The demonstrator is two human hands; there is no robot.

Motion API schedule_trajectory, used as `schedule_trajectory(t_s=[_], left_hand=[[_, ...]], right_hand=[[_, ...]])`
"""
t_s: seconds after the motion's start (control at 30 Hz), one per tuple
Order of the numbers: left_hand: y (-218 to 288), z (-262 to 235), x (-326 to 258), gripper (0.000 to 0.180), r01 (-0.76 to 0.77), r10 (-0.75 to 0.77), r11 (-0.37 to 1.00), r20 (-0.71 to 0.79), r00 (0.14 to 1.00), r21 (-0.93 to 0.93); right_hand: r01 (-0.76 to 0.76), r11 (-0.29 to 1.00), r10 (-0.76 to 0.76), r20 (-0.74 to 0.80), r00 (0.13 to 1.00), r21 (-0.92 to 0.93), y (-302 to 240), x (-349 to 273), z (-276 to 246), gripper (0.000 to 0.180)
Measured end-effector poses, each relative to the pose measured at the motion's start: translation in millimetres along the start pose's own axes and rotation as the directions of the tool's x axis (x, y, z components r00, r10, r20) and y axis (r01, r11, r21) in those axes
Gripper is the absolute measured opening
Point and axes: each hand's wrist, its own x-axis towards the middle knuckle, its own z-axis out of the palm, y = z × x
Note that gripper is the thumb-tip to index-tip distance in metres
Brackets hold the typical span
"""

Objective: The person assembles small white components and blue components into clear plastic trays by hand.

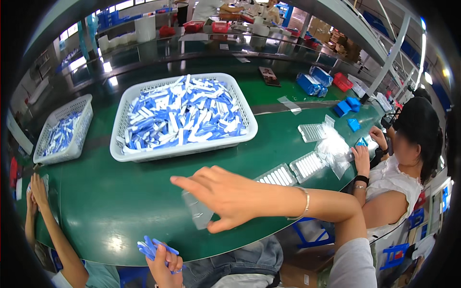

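My left hand (165,265), low at the table's near edge, is closed around a bunch of slim blue plastic sticks (152,246). My right hand (222,196) reaches across the middle of the table with thumb and forefinger spread apart. Partly under it is a clear plastic tray (196,211); I cannot tell whether the fingers touch it. Beyond my hands stands a large white basket (192,150) heaped with blue and white plastic sticks (185,113). Beside my right forearm lie clear trays filled with white pieces, one (277,176) partly covered by the arm and another (307,165) farther right.
A smaller white basket (72,152) of similar sticks is at the left. A co-worker's hands (37,192) are at the left edge. Another person (394,168) sits at the right, near clear plastic wrapping (334,149), an unfilled-looking tray (312,133) and blue boxes (346,106).
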Motion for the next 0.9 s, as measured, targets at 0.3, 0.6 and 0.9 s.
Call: schedule_trajectory(t_s=[0.3,0.6,0.9], left_hand=[[33.6,-12.9,0.5,0.007,0.066,-0.066,0.995,0.006,0.998,0.070],[60.3,-5.3,6.4,0.007,0.094,-0.118,0.973,0.109,0.987,0.209],[34.5,58.8,27.4,0.005,0.017,-0.035,0.972,0.077,0.996,0.233]], right_hand=[[-0.094,0.992,0.117,0.331,0.937,-0.083,12.5,6.1,29.3,0.069],[-0.585,0.580,0.686,-0.049,0.726,-0.567,124.7,-174.3,-63.5,0.028],[-0.717,0.144,0.947,-0.115,0.299,-0.682,209.9,-270.0,-98.4,0.084]])
